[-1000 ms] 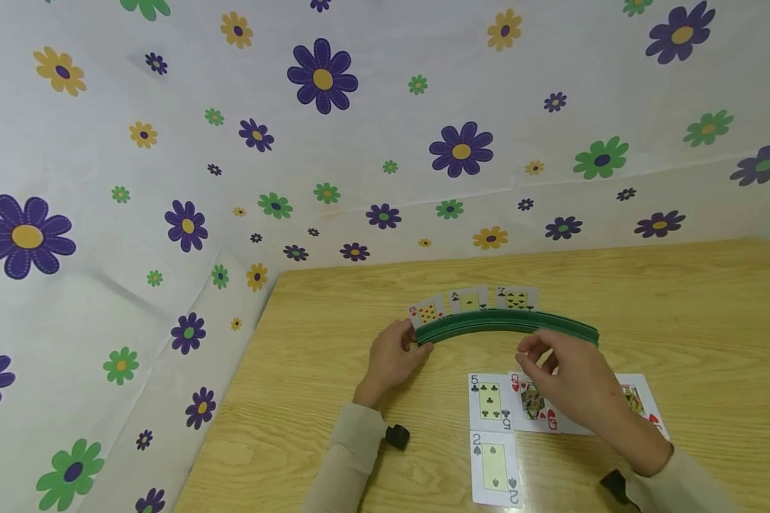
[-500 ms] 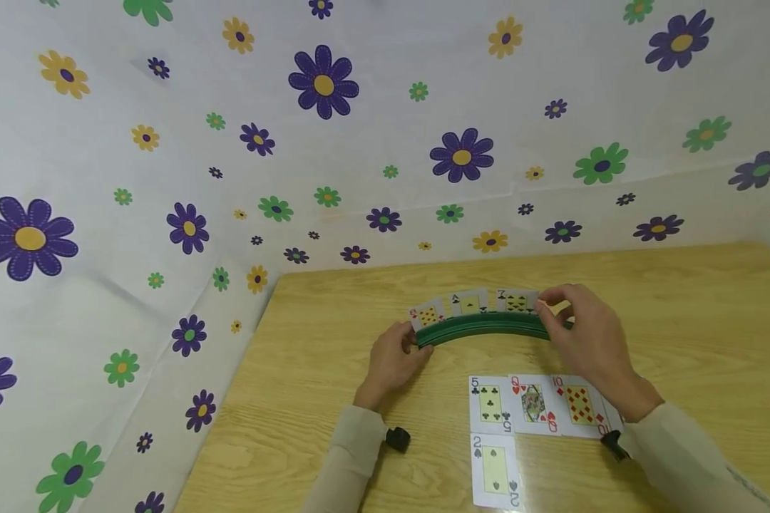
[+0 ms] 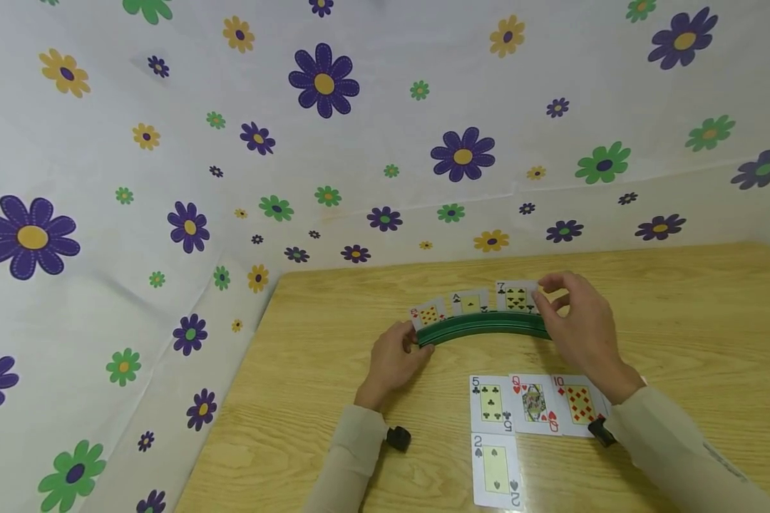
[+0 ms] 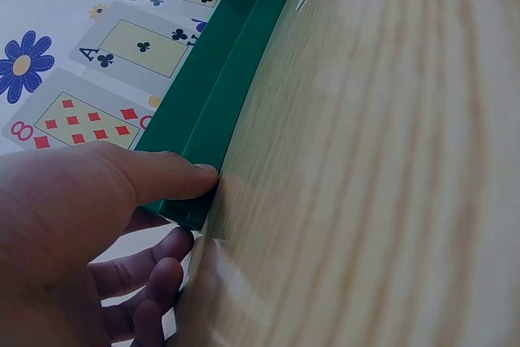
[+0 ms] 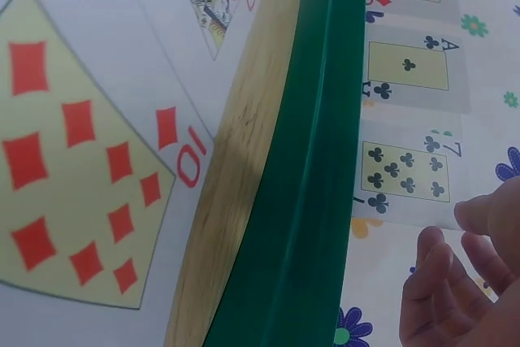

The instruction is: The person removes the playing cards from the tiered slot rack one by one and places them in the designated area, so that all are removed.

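Observation:
A curved green card holder [image 3: 481,325] stands on the wooden table. Its left end is gripped by my left hand [image 3: 393,360], with the thumb [image 4: 191,178] on the front face. Three playing cards stand upright in the holder: the eight of diamonds [image 4: 77,119], the ace of clubs [image 3: 470,302] and the seven of clubs [image 5: 406,172]. My right hand [image 3: 580,324] pinches the seven of clubs by its right edge; this card sits higher than the ace beside it. The right hand and forearm hide the holder's right end.
Face up in front of the holder lie the five of clubs [image 3: 490,404], queen of hearts [image 3: 533,404] and ten of diamonds [image 3: 579,405]. Below the five is the two of spades [image 3: 496,470]. The right sleeve [image 3: 667,434] covers another card. Flowered cloth [image 3: 385,128] hangs behind the table.
My right hand has moved from above the laid-out cards up to the seven of clubs, taken hold of it and raised it slightly. The left hand stays on the holder.

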A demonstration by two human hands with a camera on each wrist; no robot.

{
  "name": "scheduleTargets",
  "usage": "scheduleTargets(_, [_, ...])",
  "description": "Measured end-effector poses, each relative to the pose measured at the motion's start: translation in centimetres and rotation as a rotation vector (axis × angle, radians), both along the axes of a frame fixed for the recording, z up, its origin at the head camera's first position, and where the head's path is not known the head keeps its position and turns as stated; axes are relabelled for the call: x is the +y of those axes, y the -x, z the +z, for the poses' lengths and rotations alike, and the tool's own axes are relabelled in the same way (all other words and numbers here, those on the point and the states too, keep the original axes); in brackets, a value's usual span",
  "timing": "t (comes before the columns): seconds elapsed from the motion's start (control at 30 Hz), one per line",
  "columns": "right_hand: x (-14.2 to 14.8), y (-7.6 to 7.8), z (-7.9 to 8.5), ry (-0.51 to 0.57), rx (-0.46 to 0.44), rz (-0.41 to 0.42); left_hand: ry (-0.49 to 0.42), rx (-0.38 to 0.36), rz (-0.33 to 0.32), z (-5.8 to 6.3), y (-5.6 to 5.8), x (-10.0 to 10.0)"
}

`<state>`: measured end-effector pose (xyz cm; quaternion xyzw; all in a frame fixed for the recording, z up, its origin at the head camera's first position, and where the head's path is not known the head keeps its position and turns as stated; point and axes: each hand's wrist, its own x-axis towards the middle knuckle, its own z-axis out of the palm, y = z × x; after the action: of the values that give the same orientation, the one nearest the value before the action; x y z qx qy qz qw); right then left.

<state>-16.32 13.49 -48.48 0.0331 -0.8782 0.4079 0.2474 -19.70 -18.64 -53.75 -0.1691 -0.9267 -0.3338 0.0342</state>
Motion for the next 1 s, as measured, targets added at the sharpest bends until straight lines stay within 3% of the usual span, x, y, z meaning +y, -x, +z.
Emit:
scheduleTargets(0.53, [-0.6, 0.1, 0.5, 0.084, -0.017, -0.018, -0.005, 0.003, -0.007, -0.3, 0.1, -0.1])
scheduleTargets(0.83, [-0.1, -0.7, 0.9, 0.095, -0.019, -0.010, -0.007, -0.004, -0.003, -0.4, 0.2, 0.0])
scheduleTargets(1.0, [0.1, -1.2, 1.5, 0.123, 0.027, 0.017, -0.007, -0.012, 0.008, -0.4, 0.2, 0.0])
